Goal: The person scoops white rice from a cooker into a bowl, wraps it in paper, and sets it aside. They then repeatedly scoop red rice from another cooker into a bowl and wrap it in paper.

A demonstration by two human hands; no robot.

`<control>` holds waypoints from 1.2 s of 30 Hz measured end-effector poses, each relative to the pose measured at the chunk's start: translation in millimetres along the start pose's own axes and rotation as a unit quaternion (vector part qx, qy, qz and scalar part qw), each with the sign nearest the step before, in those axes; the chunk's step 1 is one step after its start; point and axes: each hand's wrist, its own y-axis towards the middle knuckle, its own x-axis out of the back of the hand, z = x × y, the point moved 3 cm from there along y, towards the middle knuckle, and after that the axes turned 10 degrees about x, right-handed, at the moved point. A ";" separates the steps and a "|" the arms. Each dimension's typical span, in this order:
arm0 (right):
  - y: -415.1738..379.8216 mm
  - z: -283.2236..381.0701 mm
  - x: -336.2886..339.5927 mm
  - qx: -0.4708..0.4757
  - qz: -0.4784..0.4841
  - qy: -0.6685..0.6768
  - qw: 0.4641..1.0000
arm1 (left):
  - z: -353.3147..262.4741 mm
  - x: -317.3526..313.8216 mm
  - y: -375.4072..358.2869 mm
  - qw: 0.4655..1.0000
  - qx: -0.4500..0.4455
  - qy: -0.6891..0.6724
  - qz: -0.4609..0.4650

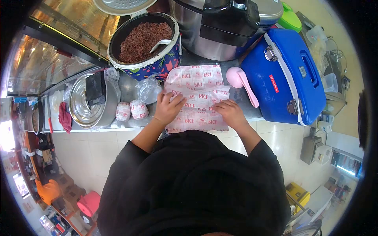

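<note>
Sheets of white wrapping paper printed with red "RICE" lie on the metal counter in front of me. My left hand rests on the paper's left side, fingers spread. On the right side, my right hand touches the paper with its fingertips close together; whether they pinch it I cannot tell. Beyond the paper is a floral cooker of dark reddish rice with a white spoon in it. A pink ladle lies right of the paper. Two wrapped bundles sit to the left.
A blue cooler box stands at the right, with a large steel cooker at the back. Left are a steel pot, a clear plastic bag, a dark red cloth and a glass display case.
</note>
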 end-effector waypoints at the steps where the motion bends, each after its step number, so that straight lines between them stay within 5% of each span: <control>1: -1.4 -0.5 -3.9 -0.003 0.001 0.010 1.000 | -0.5 -3.5 -4.8 0.999 0.000 -0.011 0.039; 3: -1.8 -2.0 -11.4 -0.009 0.001 0.028 1.000 | -0.8 -8.5 -9.1 0.993 0.000 -0.031 0.115; 9: -6.4 2.3 -24.1 0.002 -0.041 0.003 0.999 | -2.7 6.2 0.8 0.986 -0.011 -0.102 0.135; 15: 21.3 -13.6 -17.6 -0.254 0.114 0.094 0.956 | 4.8 -16.8 7.1 0.968 0.080 -0.068 0.227; 18: 47.8 -20.6 -6.5 -0.275 0.027 0.070 0.959 | -0.1 -30.7 27.5 0.952 0.158 -0.002 0.261; 21: 63.7 -36.8 -4.5 -0.254 0.061 -0.064 0.963 | -2.2 -24.2 51.8 0.984 0.155 0.048 0.069; 24: 66.6 -48.6 -11.3 -0.204 0.111 0.006 0.973 | 5.9 -26.3 55.3 0.988 0.067 -0.015 0.142; 30: 30.5 -10.1 -43.4 -0.245 -0.034 0.054 0.967 | -12.0 -32.1 15.4 0.994 0.024 0.038 0.102; 36: 38.4 11.0 -37.9 -0.207 -0.116 0.038 0.971 | -27.8 -36.0 16.4 0.982 0.121 -0.048 0.135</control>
